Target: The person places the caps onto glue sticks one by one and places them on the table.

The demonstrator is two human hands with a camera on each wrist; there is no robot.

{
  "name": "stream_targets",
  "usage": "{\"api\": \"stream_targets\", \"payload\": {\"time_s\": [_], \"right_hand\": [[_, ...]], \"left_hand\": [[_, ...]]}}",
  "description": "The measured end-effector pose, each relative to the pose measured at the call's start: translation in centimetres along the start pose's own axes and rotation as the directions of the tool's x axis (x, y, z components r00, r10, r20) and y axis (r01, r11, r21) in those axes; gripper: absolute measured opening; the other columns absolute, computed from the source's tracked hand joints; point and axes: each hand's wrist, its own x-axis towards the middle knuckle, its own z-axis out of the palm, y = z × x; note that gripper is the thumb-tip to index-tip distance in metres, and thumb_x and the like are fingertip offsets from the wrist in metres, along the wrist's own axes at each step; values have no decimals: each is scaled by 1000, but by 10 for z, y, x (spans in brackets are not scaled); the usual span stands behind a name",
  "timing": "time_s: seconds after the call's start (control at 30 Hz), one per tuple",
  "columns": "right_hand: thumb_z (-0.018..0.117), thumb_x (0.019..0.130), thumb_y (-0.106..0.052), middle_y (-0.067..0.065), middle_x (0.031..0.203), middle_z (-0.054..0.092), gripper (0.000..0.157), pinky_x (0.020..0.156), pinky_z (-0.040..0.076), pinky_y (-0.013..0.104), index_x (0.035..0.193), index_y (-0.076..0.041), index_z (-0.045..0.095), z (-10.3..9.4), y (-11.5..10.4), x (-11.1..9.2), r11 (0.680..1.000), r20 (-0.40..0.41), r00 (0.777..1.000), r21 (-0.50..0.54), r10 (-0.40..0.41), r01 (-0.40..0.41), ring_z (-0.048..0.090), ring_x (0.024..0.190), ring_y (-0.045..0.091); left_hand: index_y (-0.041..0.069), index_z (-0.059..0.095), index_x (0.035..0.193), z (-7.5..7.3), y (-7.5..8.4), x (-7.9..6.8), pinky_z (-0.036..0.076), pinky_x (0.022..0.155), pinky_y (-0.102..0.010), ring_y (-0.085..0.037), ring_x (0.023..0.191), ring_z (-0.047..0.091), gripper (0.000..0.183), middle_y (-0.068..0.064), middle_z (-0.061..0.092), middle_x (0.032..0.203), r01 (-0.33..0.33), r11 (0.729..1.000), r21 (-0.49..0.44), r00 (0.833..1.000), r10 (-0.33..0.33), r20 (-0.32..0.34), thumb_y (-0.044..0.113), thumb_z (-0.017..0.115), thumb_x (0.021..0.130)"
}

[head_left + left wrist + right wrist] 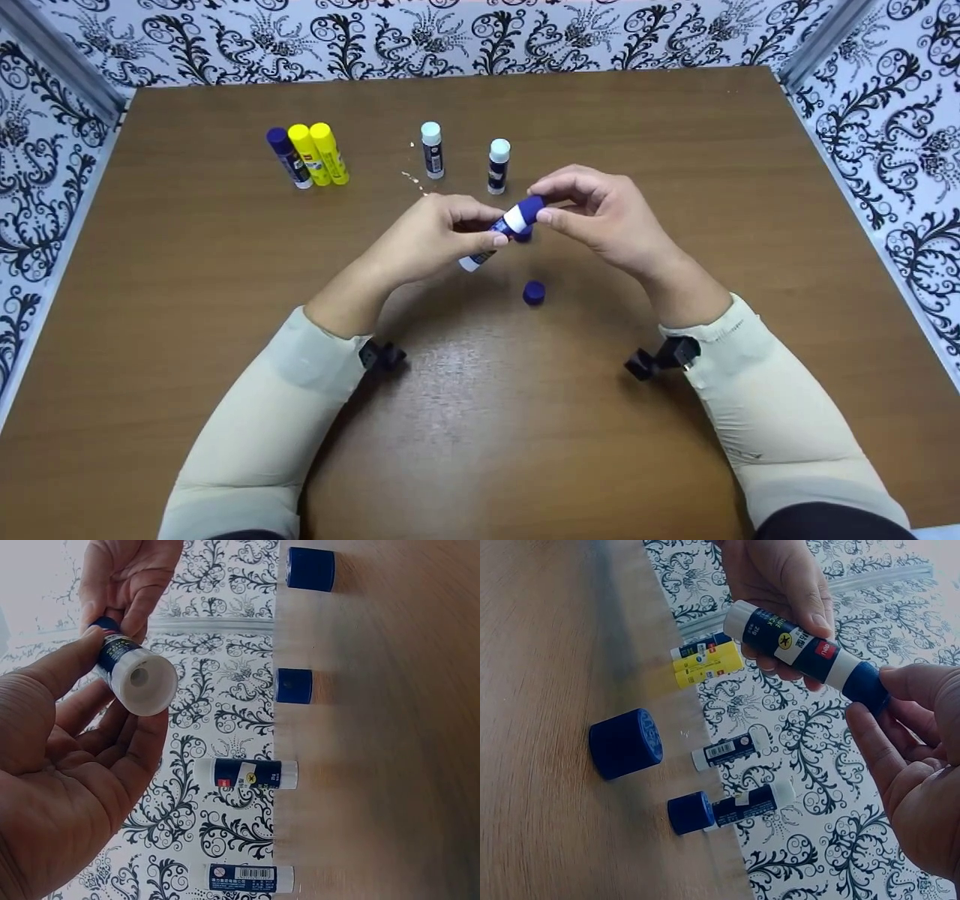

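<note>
My left hand (431, 236) grips the labelled body of a dark blue glue stick (795, 645), held tilted above the table. The thumb and fingers of my right hand (611, 217) pinch its blue cap (866, 688) at the upper end. Between cap and label a white band shows. The left wrist view looks into the hollow white base (146, 684). Below the hands, one loose blue cap (534, 292) stands on the wooden table; a second blue cap (293, 685) is partly covered by the held glue stick in the head view.
Two uncapped glue sticks with white tops, one (433, 154) left and one (499, 169) right, stand beyond the hands. Farther left, a capped blue glue stick (289, 157) and two yellow ones (319, 154) stand together. Small pale crumbs (413, 180) lie nearby. Patterned walls (435, 37) border the table.
</note>
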Motion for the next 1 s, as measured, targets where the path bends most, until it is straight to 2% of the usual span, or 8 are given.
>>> {"api": "stream_targets", "payload": {"time_s": [0.23,0.43,1.0], "right_hand": [[74,93,1,16,117,69,28,91,60,28,120,8,71,1,-2,-1,1000,9,1000,7,8,-8,72,106,26],[74,93,1,17,118,69,25,91,60,28,118,1,75,0,-1,0,1000,6,1000,2,2,-2,71,106,27],[75,92,2,13,116,69,29,90,60,27,120,8,71,4,0,-1,1000,33,999,6,-5,4,71,108,27]], "left_hand": [[19,78,122,1,1,-1,55,85,-30,-21,96,67,30,1,77,107,11,1000,-21,1000,-11,-1,27,79,94],[16,78,118,1,2,0,55,83,-30,-15,91,67,28,1,76,103,33,998,-48,999,-34,-23,28,81,92],[18,79,117,1,3,-1,54,82,-29,-15,91,65,28,3,75,105,-26,998,-52,997,23,-68,32,80,93]]}}
